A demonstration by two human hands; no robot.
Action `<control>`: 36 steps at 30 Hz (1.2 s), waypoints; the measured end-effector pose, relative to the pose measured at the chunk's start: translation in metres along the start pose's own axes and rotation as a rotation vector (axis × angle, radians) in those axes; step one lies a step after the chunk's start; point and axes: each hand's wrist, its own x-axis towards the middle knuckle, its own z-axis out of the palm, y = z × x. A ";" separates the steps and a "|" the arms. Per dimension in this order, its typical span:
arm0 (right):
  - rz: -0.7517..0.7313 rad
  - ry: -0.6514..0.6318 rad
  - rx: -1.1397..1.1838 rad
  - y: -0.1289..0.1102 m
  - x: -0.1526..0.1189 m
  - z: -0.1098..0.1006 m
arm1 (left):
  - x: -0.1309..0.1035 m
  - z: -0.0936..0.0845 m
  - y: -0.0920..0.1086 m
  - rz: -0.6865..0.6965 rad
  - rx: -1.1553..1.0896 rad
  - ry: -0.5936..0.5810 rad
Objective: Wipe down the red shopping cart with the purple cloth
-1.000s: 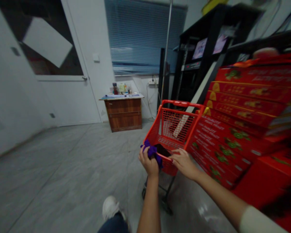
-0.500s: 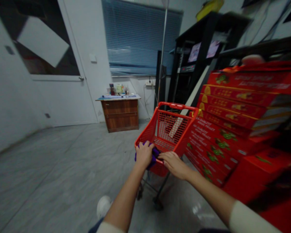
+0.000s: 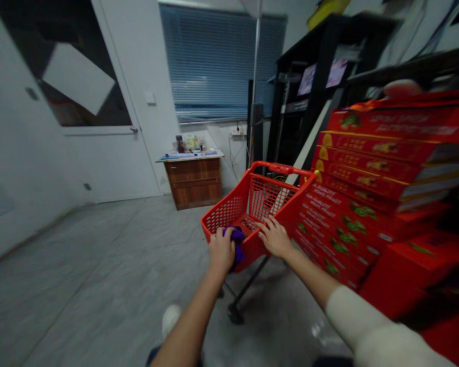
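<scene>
A red plastic shopping cart [image 3: 229,211] stands before me on dark wheeled legs, one near rim turned towards me. Bunched over this rim is a purple cloth [image 3: 237,248]. My left hand [image 3: 221,251] is closed round the cloth, pressing it against the rim. Farther right, my right hand [image 3: 274,237] lies over the same rim with its fingers stretched out and apart; its palm side is hidden. Inside, the cart's grid floor and walls are partly visible.
Red printed boxes [image 3: 340,219] are stacked close to the cart's right side. Behind stand a small wooden cabinet [image 3: 197,183] with items on top and a black rack [image 3: 325,56]. A white door [image 3: 103,165] is at the left. Grey concrete floor [image 3: 110,275] spreads left of the cart.
The cart has swung slightly, its near left corner shifting left. My right hand has moved from near the cloth to farther along the rim, its fingers now spread. The left hand still holds the cloth.
</scene>
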 end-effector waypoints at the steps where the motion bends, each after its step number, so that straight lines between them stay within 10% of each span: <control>1: 0.002 0.010 -0.007 -0.005 0.000 0.000 | -0.005 0.003 0.008 0.015 -0.008 0.015; 6: -0.019 0.054 -0.054 -0.019 -0.006 -0.009 | -0.012 0.015 0.015 0.172 0.054 0.060; 17: -0.128 -0.012 -0.104 0.011 0.011 -0.043 | 0.004 -0.004 -0.070 0.384 -0.051 -0.047; 22: -0.103 0.017 -0.065 0.004 0.006 -0.034 | 0.015 0.003 -0.041 0.199 -0.032 0.036; 26: -0.091 0.034 -0.037 0.000 -0.001 -0.032 | 0.022 0.016 -0.003 0.315 -0.001 0.062; 30: -0.084 0.006 0.003 0.008 -0.004 -0.035 | 0.022 0.019 -0.020 0.408 -0.003 0.082; 36: -0.057 0.038 0.048 0.010 -0.009 -0.034 | 0.015 0.021 -0.039 0.071 -0.035 0.200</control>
